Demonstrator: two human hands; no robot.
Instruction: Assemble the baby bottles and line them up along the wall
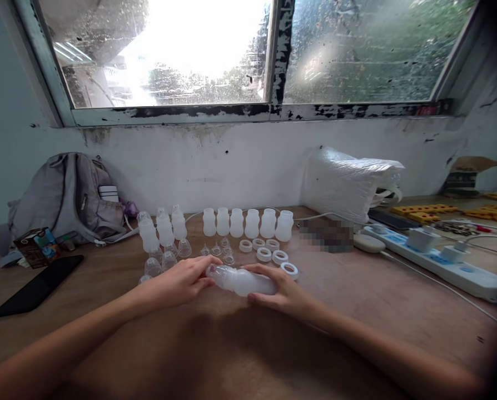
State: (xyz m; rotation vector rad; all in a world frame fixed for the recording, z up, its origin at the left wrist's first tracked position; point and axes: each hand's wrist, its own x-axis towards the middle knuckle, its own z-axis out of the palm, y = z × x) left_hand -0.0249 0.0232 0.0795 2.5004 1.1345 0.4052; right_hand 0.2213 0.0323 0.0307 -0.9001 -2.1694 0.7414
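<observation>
A frosted white baby bottle (251, 282) with a clear dome cap (221, 276) lies tilted sideways between my hands, just over the table. My left hand (184, 282) is closed on the cap end, while my right hand (288, 291) wraps around the bottle's body. Behind it, several open bottle bodies (252, 224) stand in a row. White collar rings (264, 254) lie to the right of clear nipples (216, 249). Further left are loose clear caps (169, 260) and three capped bottles (164, 228).
A grey backpack (71, 197), a small printed box (38, 247) and a black phone (38, 286) are at left. A white plastic-wrapped package (344, 180) leans on the back wall. At right, a power strip (477, 278) trails cables across the table, with yellow parts (426, 210) behind it.
</observation>
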